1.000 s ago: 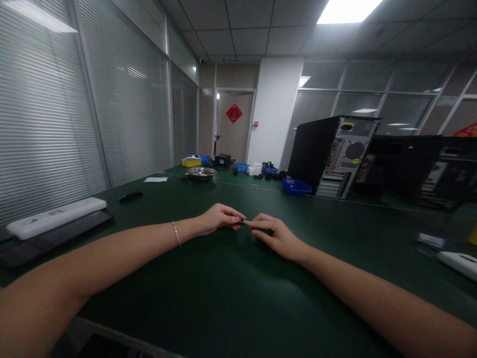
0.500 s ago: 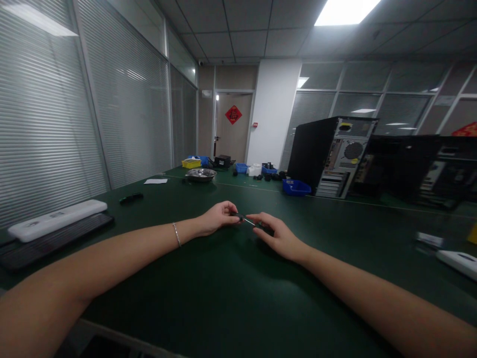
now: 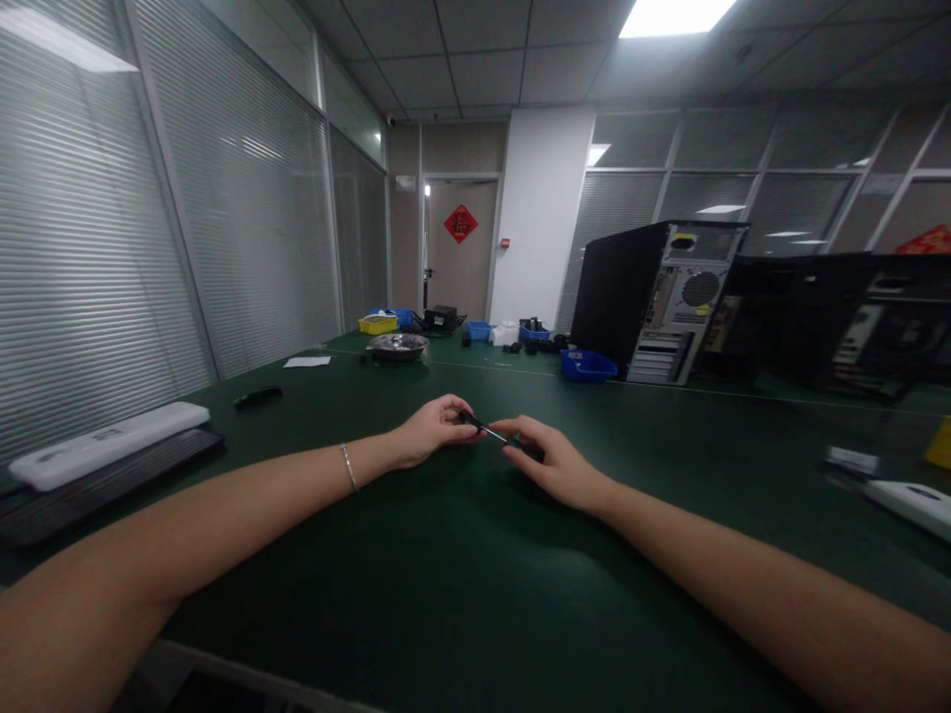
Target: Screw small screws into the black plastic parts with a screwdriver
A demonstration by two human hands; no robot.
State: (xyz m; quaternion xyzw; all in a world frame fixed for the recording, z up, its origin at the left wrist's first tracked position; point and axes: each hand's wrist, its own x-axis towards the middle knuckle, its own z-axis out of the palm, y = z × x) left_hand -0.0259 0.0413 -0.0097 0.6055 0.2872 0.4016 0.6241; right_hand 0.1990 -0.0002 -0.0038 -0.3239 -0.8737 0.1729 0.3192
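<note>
Over the middle of the green table (image 3: 475,574), my left hand (image 3: 435,433) pinches a small black part (image 3: 470,420) between thumb and fingers; its exact kind is too small to make out. My right hand (image 3: 554,460) is closed around the dark handle of a screwdriver (image 3: 496,435). The thin metal shaft points left, and its tip meets or nearly meets the black part. Most of the handle is hidden inside my right hand.
Left lie a white power strip-like bar (image 3: 111,444), a dark keyboard (image 3: 126,480) and a black object (image 3: 258,397). Farther back are a metal bowl (image 3: 399,346), a blue bin (image 3: 588,365) and a black computer tower (image 3: 620,297). A white device (image 3: 910,503) sits at right.
The black part in my left hand has turned slightly and shows more. Both hands stay close together with the screwdriver between them. The whole view has shifted a little.
</note>
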